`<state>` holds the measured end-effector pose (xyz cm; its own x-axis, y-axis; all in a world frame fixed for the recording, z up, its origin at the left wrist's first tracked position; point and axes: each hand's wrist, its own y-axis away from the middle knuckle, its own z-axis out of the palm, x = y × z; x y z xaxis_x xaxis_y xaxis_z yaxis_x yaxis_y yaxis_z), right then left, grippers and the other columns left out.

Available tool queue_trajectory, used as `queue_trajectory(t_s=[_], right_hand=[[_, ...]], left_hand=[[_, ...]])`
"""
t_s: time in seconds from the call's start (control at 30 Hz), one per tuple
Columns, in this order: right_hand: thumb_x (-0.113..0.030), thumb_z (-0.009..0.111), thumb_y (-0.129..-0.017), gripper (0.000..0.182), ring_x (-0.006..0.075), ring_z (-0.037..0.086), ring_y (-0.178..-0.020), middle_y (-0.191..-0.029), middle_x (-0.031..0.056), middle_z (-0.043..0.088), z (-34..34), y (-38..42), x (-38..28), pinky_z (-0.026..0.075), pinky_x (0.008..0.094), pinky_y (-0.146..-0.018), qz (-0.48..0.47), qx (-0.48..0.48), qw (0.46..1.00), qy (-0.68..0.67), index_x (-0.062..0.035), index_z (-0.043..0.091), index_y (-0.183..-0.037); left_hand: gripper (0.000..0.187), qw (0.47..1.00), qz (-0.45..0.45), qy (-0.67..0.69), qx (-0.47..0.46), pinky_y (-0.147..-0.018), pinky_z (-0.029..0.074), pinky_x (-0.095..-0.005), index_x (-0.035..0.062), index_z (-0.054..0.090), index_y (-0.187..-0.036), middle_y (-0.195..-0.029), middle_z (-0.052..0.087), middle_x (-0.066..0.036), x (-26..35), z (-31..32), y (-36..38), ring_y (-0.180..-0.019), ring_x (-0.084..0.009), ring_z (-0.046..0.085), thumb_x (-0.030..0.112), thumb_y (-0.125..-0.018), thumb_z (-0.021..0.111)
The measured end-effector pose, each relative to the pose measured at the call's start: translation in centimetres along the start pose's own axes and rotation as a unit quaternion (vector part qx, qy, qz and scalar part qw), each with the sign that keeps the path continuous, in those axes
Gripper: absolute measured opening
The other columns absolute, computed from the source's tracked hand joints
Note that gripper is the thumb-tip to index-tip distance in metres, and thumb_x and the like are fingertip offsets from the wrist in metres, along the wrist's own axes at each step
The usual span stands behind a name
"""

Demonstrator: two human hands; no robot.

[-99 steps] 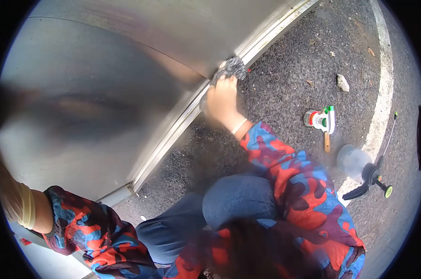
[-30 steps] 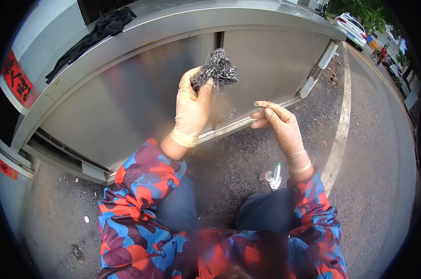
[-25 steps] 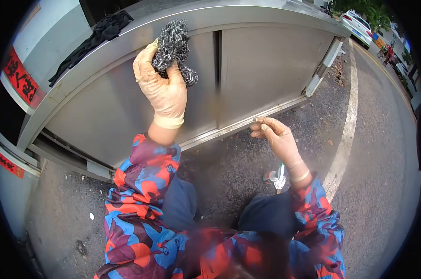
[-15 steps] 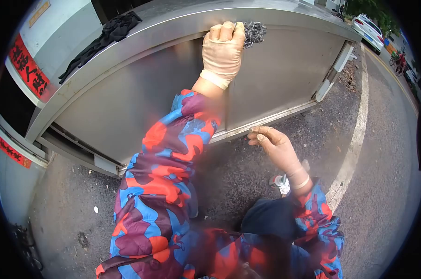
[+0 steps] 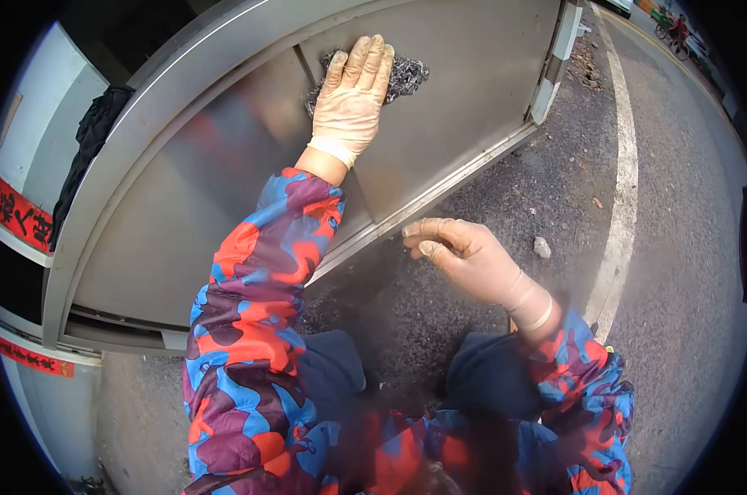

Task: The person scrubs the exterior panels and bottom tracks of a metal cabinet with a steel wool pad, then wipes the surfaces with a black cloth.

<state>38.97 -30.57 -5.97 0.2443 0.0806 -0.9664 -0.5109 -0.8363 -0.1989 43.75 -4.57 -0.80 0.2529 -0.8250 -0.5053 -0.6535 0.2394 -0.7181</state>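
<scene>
My left hand (image 5: 350,103), in a cream rubber glove, presses a grey steel wool scourer (image 5: 406,77) against a brushed-metal sliding panel (image 5: 464,91). Its fingers point up and lie over the scourer, which sticks out on both sides. Just left of it runs the seam between this panel and a second metal panel (image 5: 159,214). My right hand (image 5: 468,257), gloved too, hovers over the ground near the lower rail. It holds nothing; its fingers are bent, with the thumb apart from them.
The cabinet's metal rim (image 5: 200,58) curves along the top, with a black cloth (image 5: 93,140) over its left end. A stone (image 5: 542,247) lies on the asphalt near a white painted line (image 5: 625,165). My knees (image 5: 332,360) are below. Someone in red (image 5: 679,31) is far off at upper right.
My left hand has slid the scourer from the top rim down onto the panel, fingers now flatter. My right hand's fingers have spread a little. The view has tilted down and turned.
</scene>
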Motion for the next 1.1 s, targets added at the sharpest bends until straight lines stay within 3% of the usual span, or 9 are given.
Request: queue_trajectory(t_s=[0.13, 0.27, 0.4, 0.47, 0.57, 0.73, 0.87, 1.0, 1.1], right_hand=[[-0.012, 0.06, -0.093, 0.027, 0.0249, 0.068, -0.098, -0.105, 0.0147, 0.07, 0.1, 0.6, 0.2, 0.053, 0.0329, -0.087, -0.026, -0.014, 0.998, 0.049, -0.0018, 0.063, -0.117], [-0.015, 0.061, -0.091, 0.027, 0.0314, 0.067, -0.096, -0.103, 0.0157, 0.069, 0.1, 2.0, 0.1, 0.054, 0.037, -0.084, -0.052, -0.005, 0.994, 0.097, -0.0023, 0.064, -0.115], [-0.014, 0.06, -0.092, 0.028, 0.0293, 0.068, -0.097, -0.104, 0.0162, 0.069, -0.9, 2.3, -0.2, 0.053, 0.0352, -0.085, -0.036, 0.001, 0.995, 0.098, -0.0011, 0.063, -0.116], [-0.014, 0.06, -0.092, 0.028, 0.0286, 0.068, -0.098, -0.104, 0.0165, 0.069, -1.0, 2.3, 0.0, 0.053, 0.0347, -0.086, -0.023, 0.008, 0.997, 0.073, -0.0008, 0.063, -0.117], [-0.013, 0.06, -0.092, 0.028, 0.028, 0.068, -0.098, -0.103, 0.0165, 0.069, -0.9, 1.7, 0.1, 0.053, 0.0342, -0.085, -0.041, 0.011, 0.996, 0.073, -0.0007, 0.063, -0.117], [-0.015, 0.061, -0.091, 0.028, 0.0313, 0.068, -0.093, -0.101, 0.0171, 0.069, -0.4, 2.1, 0.1, 0.054, 0.0369, -0.083, -0.088, -0.01, 0.989, 0.119, -0.0006, 0.062, -0.116], [-0.016, 0.061, -0.091, 0.029, 0.032, 0.067, -0.093, -0.101, 0.0178, 0.069, -0.6, 2.1, -0.4, 0.053, 0.0369, -0.083, -0.081, -0.019, 0.988, 0.131, -0.0002, 0.062, -0.115], [-0.017, 0.061, -0.091, 0.03, 0.0325, 0.067, -0.095, -0.102, 0.0186, 0.068, -0.3, 1.0, -0.6, 0.053, 0.0371, -0.084, -0.069, -0.018, 0.994, 0.087, 0.0001, 0.062, -0.116], [-0.018, 0.061, -0.092, 0.031, 0.0324, 0.067, -0.094, -0.102, 0.0188, 0.068, 0.7, 0.1, -0.7, 0.053, 0.037, -0.085, -0.077, -0.032, 0.993, 0.089, 0.0, 0.062, -0.117]], left_hand=[[0.057, 0.975, 0.132, 0.047, -0.171, -0.121, 0.015, -0.0354, 0.0078, 0.034, -0.149, -0.156, 0.033, -0.008, 4.2, 4.8, 9.1, -0.146, -0.0196, 0.028, 0.015, -0.092, 0.039], [0.052, 0.967, 0.15, 0.073, -0.191, -0.12, 0.022, -0.0359, 0.0044, 0.041, -0.142, -0.153, 0.038, -0.008, 3.9, 5.0, 10.5, -0.145, -0.0201, 0.03, 0.016, -0.092, 0.041], [0.051, 0.989, 0.136, -0.04, -0.032, -0.116, 0.028, -0.0353, 0.0066, 0.045, -0.14, -0.15, 0.041, -0.009, -0.5, -0.7, -2.8, -0.139, -0.0227, 0.039, 0.012, -0.09, 0.045], [0.053, 0.984, 0.123, 0.129, -0.013, -0.113, 0.033, -0.0383, 0.0087, 0.046, -0.139, -0.148, 0.044, -0.009, -2.1, -2.0, -7.5, -0.135, -0.025, 0.043, 0.008, -0.087, 0.048], [0.056, 0.989, 0.136, 0.029, 0.041, -0.112, 0.035, -0.0406, 0.01, 0.045, -0.14, -0.145, 0.046, -0.009, -2.4, -1.5, -5.6, -0.134, -0.0256, 0.044, 0.005, -0.085, 0.05], [0.051, 0.97, 0.213, 0.0, -0.121, -0.118, 0.025, -0.0359, 0.0109, 0.045, -0.142, -0.149, 0.043, -0.006, 0.8, 3.5, 7.1, -0.14, -0.0198, 0.038, 0.017, -0.092, 0.045], [0.051, 0.969, 0.231, 0.037, -0.085, -0.115, 0.033, -0.0382, 0.0065, 0.047, -0.139, -0.145, 0.047, -0.008, -1.3, 0.7, 1.1, -0.138, -0.0231, 0.04, 0.013, -0.088, 0.049], [0.048, 0.974, 0.218, 0.005, 0.063, -0.103, 0.046, -0.0373, 0.0036, 0.057, -0.129, -0.136, 0.053, -0.008, -4.7, -3.4, -7.0, -0.124, -0.0236, 0.051, 0.007, -0.081, 0.056], [0.047, 0.966, 0.254, -0.01, 0.041, -0.099, 0.049, -0.0365, 0.0051, 0.06, -0.126, -0.131, 0.057, -0.007, -4.6, -4.5, -6.7, -0.118, -0.0227, 0.055, 0.007, -0.078, 0.059]])
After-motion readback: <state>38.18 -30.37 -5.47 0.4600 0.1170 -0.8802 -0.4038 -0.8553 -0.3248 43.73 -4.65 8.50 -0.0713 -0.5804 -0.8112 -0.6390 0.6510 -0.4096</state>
